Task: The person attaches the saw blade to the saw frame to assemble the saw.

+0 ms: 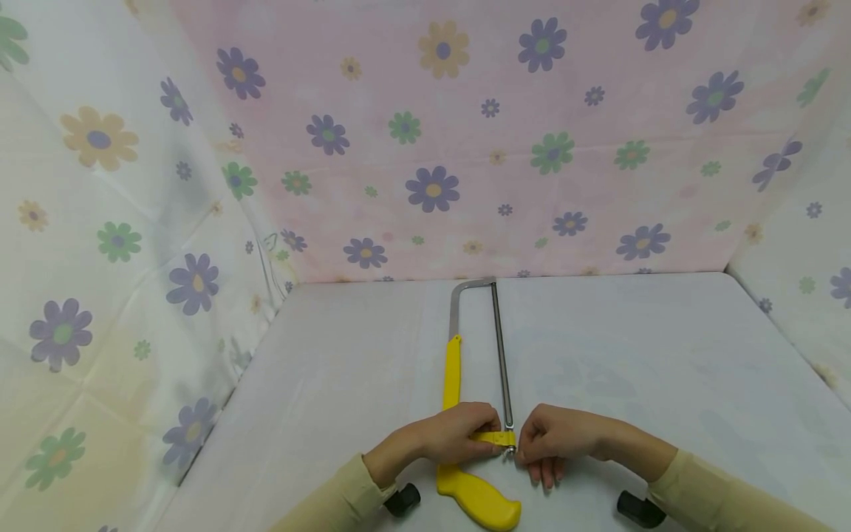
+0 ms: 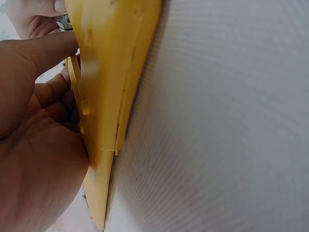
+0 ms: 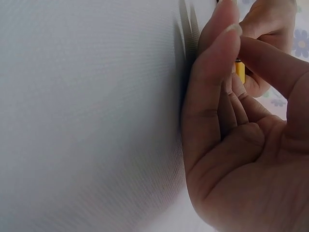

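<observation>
A hacksaw with a yellow handle [image 1: 480,502] and a grey metal frame [image 1: 455,310] lies on the table, its dark blade [image 1: 501,355] on the right side. My left hand [image 1: 459,436] grips the yellow blade-end arm [image 1: 495,438] of the saw; in the left wrist view its thumb and fingers lie about the yellow frame [image 2: 106,82]. Beside that arm's end is a small metal wing nut [image 1: 508,452]. My right hand [image 1: 565,436] has its fingers bent and its fingertips right beside the wing nut. Whether they pinch it is hidden in the right wrist view.
White cloth covers the table [image 1: 631,355]. Flower-printed curtains [image 1: 379,96] stand behind it and at both sides. A black strap end or wrist device [image 1: 402,501] shows by the left sleeve, another black piece [image 1: 640,510] by the right sleeve.
</observation>
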Demonstrator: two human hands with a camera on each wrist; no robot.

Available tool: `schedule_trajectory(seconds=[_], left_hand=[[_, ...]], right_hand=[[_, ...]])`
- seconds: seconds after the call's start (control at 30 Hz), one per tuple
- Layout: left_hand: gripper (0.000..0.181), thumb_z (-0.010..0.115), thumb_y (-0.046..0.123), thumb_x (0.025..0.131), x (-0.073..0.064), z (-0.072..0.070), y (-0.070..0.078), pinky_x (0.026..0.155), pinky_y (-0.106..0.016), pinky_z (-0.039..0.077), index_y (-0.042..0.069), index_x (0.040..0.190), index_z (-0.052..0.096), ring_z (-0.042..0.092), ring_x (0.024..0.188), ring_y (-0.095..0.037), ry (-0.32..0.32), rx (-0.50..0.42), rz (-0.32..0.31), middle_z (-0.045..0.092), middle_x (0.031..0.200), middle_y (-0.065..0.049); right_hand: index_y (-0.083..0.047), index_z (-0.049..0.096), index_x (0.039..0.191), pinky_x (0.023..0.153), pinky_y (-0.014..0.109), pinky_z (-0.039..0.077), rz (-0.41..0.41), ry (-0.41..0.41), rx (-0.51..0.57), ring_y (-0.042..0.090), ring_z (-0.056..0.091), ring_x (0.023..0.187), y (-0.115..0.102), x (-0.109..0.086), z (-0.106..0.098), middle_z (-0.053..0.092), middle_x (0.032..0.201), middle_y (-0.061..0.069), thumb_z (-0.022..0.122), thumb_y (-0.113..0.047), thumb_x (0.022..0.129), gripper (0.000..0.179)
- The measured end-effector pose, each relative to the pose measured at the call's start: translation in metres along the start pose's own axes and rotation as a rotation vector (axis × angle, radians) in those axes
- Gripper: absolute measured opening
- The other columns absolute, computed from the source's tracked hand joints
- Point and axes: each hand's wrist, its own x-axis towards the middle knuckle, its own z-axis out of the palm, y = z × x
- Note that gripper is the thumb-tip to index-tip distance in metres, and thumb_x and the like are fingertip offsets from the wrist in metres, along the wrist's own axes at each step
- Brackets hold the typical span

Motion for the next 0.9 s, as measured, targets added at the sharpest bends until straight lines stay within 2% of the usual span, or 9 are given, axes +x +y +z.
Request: schedule_trajectory(seconds=[0.4, 0.6, 0.9], left_hand=[[0.009, 0.066, 0.023, 0.102, 0.0002, -0.0005, 0.0, 0.071, -0.016, 0.04, 0.016, 0.105, 0.061, 0.046, 0.079, 0.0, -0.007, -0.016, -0.006, 0.053, 0.088, 0.012], [0.009, 0.066, 0.022, 0.102, 0.0006, -0.0022, -0.0005, 0.072, -0.016, 0.04, 0.015, 0.105, 0.061, 0.046, 0.079, 0.0, -0.011, -0.025, -0.003, 0.053, 0.088, 0.011], [0.009, 0.065, 0.02, 0.102, 0.0, -0.0025, 0.001, 0.073, -0.016, 0.041, 0.014, 0.106, 0.062, 0.047, 0.08, -0.001, -0.017, -0.052, -0.007, 0.054, 0.089, 0.011]], right_hand=[[0.005, 0.073, 0.09, 0.049, 0.019, 0.048, 0.019, 0.01, -0.015, 0.009, 0.064, 0.054, -0.0025, 0.0012, 0.0039, 0.072, 0.075, 0.011, 0.069, -0.011, 0.096, 0.017], [0.006, 0.073, 0.088, 0.047, 0.02, 0.047, 0.024, 0.022, -0.027, 0.01, 0.063, 0.053, -0.0042, 0.0037, 0.0059, 0.073, 0.075, 0.013, 0.072, -0.021, 0.096, 0.028], [0.005, 0.074, 0.085, 0.047, 0.019, 0.045, 0.049, 0.056, -0.045, 0.009, 0.062, 0.051, -0.007, 0.0043, 0.0099, 0.073, 0.074, 0.015, 0.067, -0.031, 0.1, 0.04]])
